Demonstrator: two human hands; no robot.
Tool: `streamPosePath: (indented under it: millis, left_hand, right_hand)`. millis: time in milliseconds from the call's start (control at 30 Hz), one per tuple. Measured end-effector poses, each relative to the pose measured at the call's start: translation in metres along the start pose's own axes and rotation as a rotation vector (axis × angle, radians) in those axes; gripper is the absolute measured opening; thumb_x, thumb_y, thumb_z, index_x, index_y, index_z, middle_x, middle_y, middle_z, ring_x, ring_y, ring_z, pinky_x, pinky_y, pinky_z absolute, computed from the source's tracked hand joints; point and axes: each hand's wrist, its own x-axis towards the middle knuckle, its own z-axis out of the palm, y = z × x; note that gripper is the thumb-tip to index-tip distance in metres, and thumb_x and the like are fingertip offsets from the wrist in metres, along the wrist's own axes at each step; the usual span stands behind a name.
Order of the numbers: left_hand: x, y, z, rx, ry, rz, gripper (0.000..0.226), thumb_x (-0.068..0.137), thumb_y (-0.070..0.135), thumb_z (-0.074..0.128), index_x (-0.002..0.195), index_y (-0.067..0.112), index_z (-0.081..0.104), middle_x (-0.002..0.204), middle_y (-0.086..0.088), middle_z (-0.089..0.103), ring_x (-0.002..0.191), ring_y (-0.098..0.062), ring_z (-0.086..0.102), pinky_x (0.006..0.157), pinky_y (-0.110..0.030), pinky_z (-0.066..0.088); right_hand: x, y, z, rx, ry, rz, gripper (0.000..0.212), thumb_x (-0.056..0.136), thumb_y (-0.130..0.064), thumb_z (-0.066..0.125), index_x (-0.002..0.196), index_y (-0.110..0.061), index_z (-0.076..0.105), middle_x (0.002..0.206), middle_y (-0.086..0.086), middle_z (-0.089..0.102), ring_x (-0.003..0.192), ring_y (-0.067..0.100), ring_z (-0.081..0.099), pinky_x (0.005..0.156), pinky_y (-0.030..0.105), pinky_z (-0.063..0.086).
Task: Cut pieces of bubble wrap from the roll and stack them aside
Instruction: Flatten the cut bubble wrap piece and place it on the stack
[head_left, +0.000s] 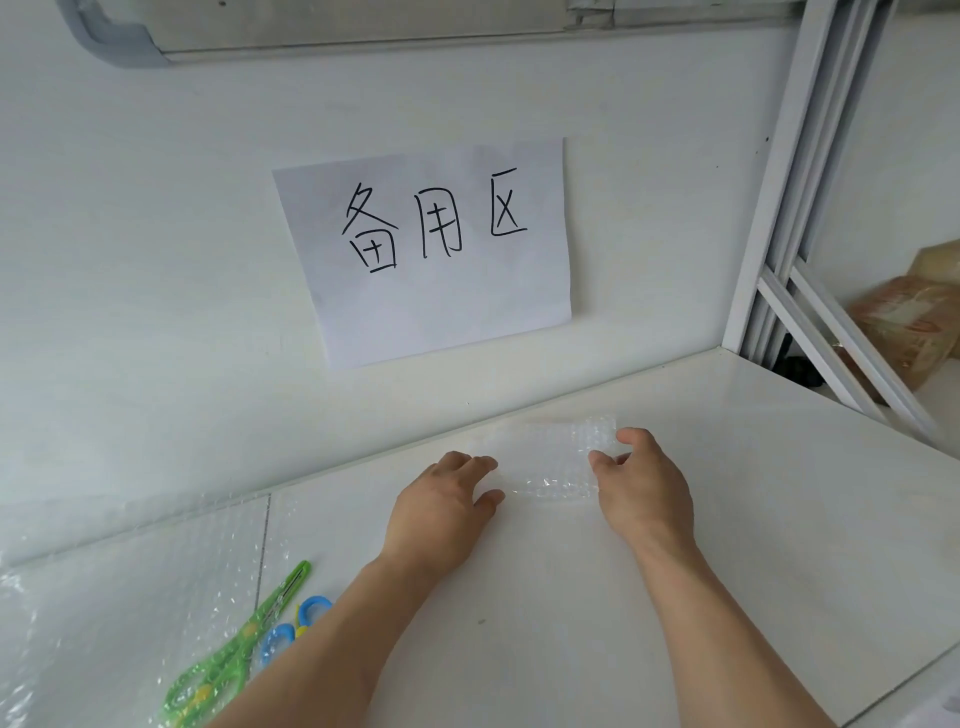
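A small clear piece of bubble wrap lies flat on the white table near the wall. My left hand rests at its left edge, fingers touching it. My right hand pinches its right edge between thumb and fingers. A wide sheet of bubble wrap from the roll spreads over the table at the lower left. Green scissors with blue and yellow rings lie shut on that sheet, apart from both hands.
A paper sign with handwritten characters is stuck on the white wall above the piece. A white metal frame stands at the table's right end, with brown wrapped packages behind it. The table's front right edge runs diagonally.
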Motion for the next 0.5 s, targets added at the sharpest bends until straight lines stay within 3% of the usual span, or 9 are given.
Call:
streamPosePath:
  millis: [200,367,500]
  left_hand:
    - [0.001,-0.008,0.001,0.134,0.088,0.134,0.029,0.096,0.034,0.051,0.123,0.031,0.062,0.119,0.008,0.064,0.097,-0.022,0.065,0.069,-0.026,0.043]
    - [0.003,-0.01,-0.001,0.071,-0.019,0.095,0.039,0.097,0.044,0.048,0.134,0.034,0.051,0.132,0.014,0.055,0.108,-0.013,0.059,0.086,-0.028,0.047]
    - [0.001,-0.011,-0.004,0.037,0.044,0.107,0.039,0.095,0.047,0.05,0.132,0.036,0.054,0.133,0.017,0.052,0.097,-0.011,0.061,0.082,-0.024,0.046]
  right_hand:
    - [0.004,-0.002,-0.004,0.234,0.0,-0.027,0.04,0.092,-0.032,0.058,0.13,-0.022,0.051,0.083,-0.014,0.056,0.088,0.02,0.061,0.08,0.033,0.047]
    - [0.006,0.001,-0.002,0.426,-0.03,0.05,0.037,0.088,-0.029,0.064,0.123,-0.018,0.058,0.087,-0.011,0.06,0.078,0.019,0.065,0.076,0.036,0.054]
    - [0.01,-0.002,-0.005,0.652,-0.034,0.129,0.028,0.087,-0.02,0.067,0.113,-0.012,0.062,0.092,0.0,0.063,0.066,0.018,0.064,0.058,0.023,0.05]
